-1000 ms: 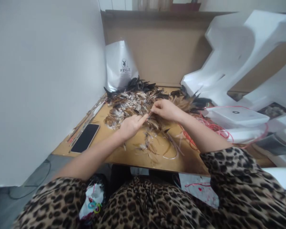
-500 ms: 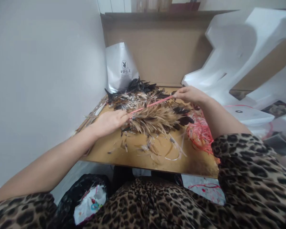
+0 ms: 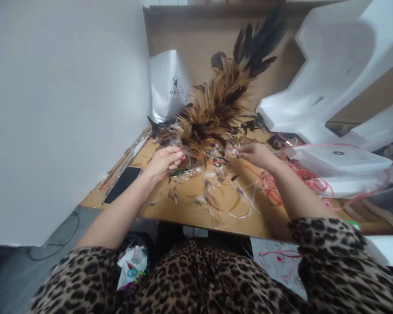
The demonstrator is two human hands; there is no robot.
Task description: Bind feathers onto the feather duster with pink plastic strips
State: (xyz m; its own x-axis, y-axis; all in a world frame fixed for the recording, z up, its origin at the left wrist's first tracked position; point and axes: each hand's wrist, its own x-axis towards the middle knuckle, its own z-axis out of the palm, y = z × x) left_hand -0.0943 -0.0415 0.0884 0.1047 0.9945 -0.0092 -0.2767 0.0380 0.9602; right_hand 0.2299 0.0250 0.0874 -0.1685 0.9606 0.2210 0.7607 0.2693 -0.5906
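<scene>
My left hand (image 3: 165, 162) is closed at the lower end of a feather duster (image 3: 212, 111), where a bit of red shows at the fingertips. Brown feathers cover the duster, which rises away to the right and ends in a blurred black plume. To its right, my right hand (image 3: 258, 155) pinches a pink plastic strip (image 3: 218, 162) that stretches across toward the left hand. Loose feathers (image 3: 209, 196) lie scattered on the wooden table below both hands. Motion blurs part of the duster, and its handle is hidden.
A silver-white bag (image 3: 168, 83) leans at the back left. By the left forearm lies a phone (image 3: 122, 185). Tangled pink strips (image 3: 271, 185) and a white box (image 3: 340, 158) occupy the right side. A cardboard panel (image 3: 190, 39) stands behind.
The duster has swung from lying flat to pointing up and away to the right. My right hand has come lower and nearer, while the left has shifted slightly right. The phone has come into sight.
</scene>
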